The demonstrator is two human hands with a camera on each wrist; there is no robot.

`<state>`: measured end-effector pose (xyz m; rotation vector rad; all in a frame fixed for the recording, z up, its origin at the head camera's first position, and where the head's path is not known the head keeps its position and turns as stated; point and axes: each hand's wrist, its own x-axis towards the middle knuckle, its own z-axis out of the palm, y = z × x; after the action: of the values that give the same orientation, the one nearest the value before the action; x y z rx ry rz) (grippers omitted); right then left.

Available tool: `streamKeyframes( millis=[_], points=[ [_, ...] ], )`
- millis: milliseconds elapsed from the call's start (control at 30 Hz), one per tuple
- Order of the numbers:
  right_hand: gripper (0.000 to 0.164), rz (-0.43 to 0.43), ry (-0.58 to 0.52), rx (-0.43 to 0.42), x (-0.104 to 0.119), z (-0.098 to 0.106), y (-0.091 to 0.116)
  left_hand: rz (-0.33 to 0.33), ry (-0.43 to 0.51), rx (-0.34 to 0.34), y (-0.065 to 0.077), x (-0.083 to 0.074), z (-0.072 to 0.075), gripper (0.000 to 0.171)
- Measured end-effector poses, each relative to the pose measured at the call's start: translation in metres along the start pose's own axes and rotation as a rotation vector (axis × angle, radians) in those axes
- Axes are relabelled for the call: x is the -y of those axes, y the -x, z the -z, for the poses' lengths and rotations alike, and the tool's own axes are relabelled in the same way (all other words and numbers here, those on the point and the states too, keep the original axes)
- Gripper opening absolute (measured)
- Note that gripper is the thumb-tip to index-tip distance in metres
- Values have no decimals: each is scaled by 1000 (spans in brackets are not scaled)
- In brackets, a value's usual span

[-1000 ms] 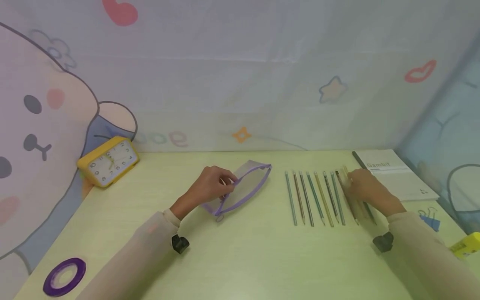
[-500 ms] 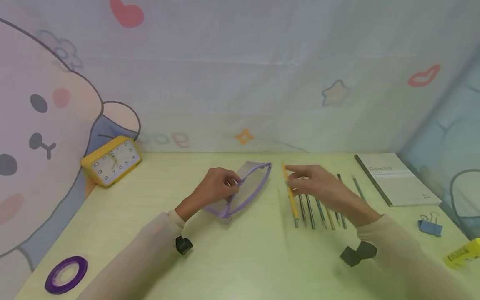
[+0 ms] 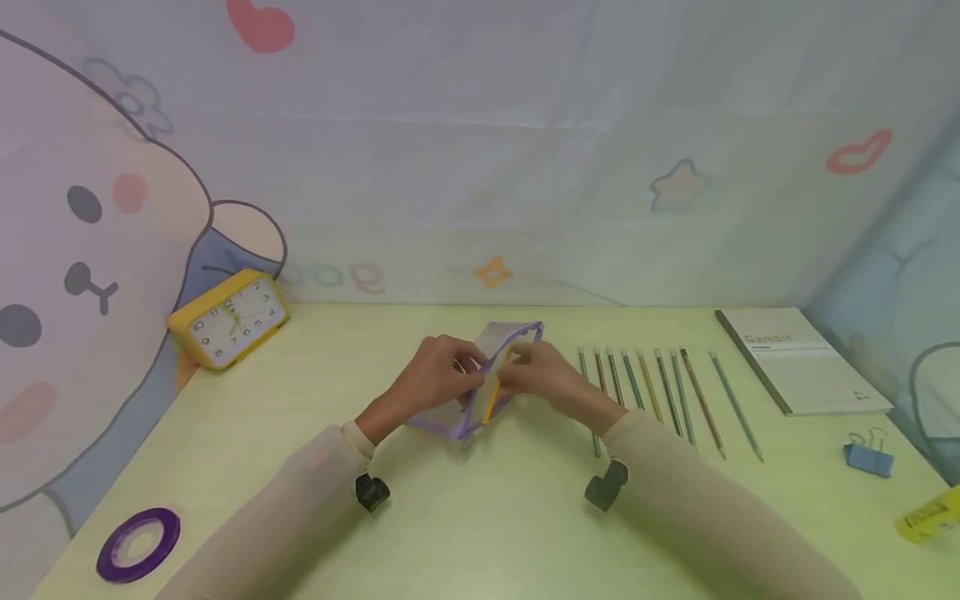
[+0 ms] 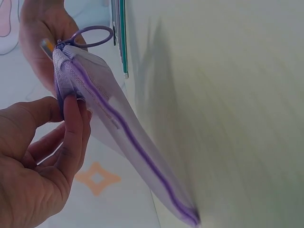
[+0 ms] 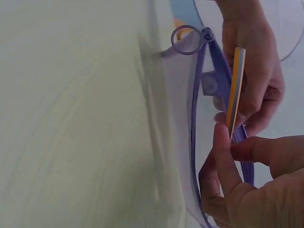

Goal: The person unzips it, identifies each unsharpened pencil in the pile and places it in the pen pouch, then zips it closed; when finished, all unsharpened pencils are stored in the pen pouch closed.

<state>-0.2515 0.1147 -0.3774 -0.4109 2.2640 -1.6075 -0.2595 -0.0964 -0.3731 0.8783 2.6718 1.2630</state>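
My left hand (image 3: pixel 442 373) pinches the purple-edged rim of a translucent zip pouch (image 4: pixel 128 114), which stands with its mouth parted. In the right wrist view the zipper pull ring (image 5: pixel 185 40) hangs at one end of the opening. Between thumb and fingers, my right hand (image 3: pixel 553 377) pinches a yellow pencil (image 5: pixel 235 90) with a grey stripe. That pencil lies along the pouch's mouth, beside my left fingers. Right of the hands, several pencils (image 3: pixel 701 400) lie in a row on the table, partly covered by the right forearm.
A yellow alarm clock (image 3: pixel 228 320) stands at the back left and a purple tape roll (image 3: pixel 138 545) lies at the front left. To the right are a notebook (image 3: pixel 806 360), a blue binder clip (image 3: pixel 868 460) and a yellow tube-like object (image 3: pixel 930 515).
My right hand has lifted the yellow pencil from the right end of the row and carried it left to the pouch's mouth. The left hand keeps its hold on the rim.
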Motion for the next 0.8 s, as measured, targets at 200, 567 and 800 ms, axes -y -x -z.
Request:
streamKeyframes(
  millis=[200,567,800],
  points=[
    [38,-12,40,-105,4,-12,-9,-21,-39,-10,1,-4,0,20],
    [59,-13,213,-190,1,-6,10,14,14,-4,1,-4,2,26],
    [34,120,556,-257,-1,53,57,43,40,-7,3,-3,3,25]
  ],
)
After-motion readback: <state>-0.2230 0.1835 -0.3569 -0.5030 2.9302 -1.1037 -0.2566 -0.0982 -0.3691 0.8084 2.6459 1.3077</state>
